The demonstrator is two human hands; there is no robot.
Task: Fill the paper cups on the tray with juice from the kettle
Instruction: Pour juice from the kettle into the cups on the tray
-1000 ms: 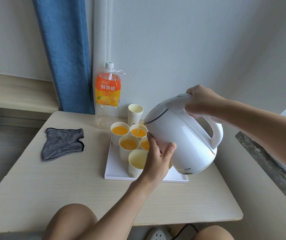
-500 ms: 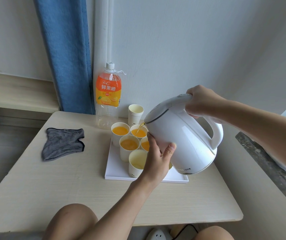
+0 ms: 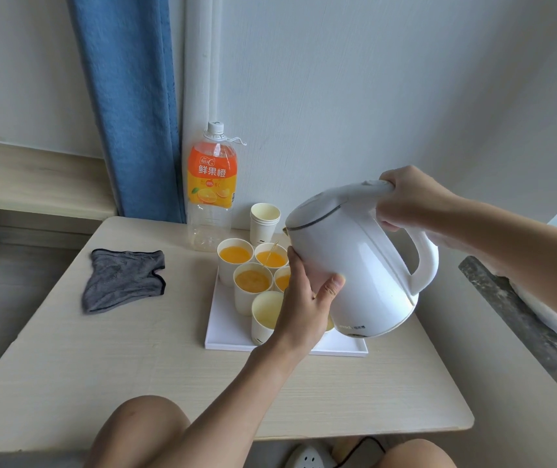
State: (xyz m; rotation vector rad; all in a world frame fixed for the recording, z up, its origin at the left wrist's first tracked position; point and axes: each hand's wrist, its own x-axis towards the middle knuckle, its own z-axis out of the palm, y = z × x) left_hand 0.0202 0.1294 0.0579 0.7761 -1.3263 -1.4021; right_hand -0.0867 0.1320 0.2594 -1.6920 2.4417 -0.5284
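Head view: one white electric kettle (image 3: pixel 364 265) is hanging tilted over the rear right part of the one white tray (image 3: pixel 226 336), spout down to the left, lid closed, a grey seam ringing it. A thin orange stream is dropping from the spout into the rear right cup (image 3: pixel 271 259).

Two hands are working it. The right hand (image 3: pixel 408 201) is gripping the handle at its top, fingers wrapped round it. The left hand (image 3: pixel 307 305) is pressing flat against the kettle's lower side, fingers straight, thumb spread wide.

Five paper cups are showing on the tray. The rear left cup (image 3: pixel 235 255), the rear right one, the middle left cup (image 3: pixel 253 280) and the half-hidden middle right cup (image 3: pixel 282 281) are holding orange juice. The front cup (image 3: pixel 265 312) is looking pale yellow inside. The left hand is hiding the tray's right side.

Just behind the tray, one stack of empty cups (image 3: pixel 265 221) and one nearly empty juice bottle (image 3: pixel 212 187) are standing. Well left of the tray, one grey cloth (image 3: pixel 123 280) is lying crumpled on the table (image 3: pixel 135 366).
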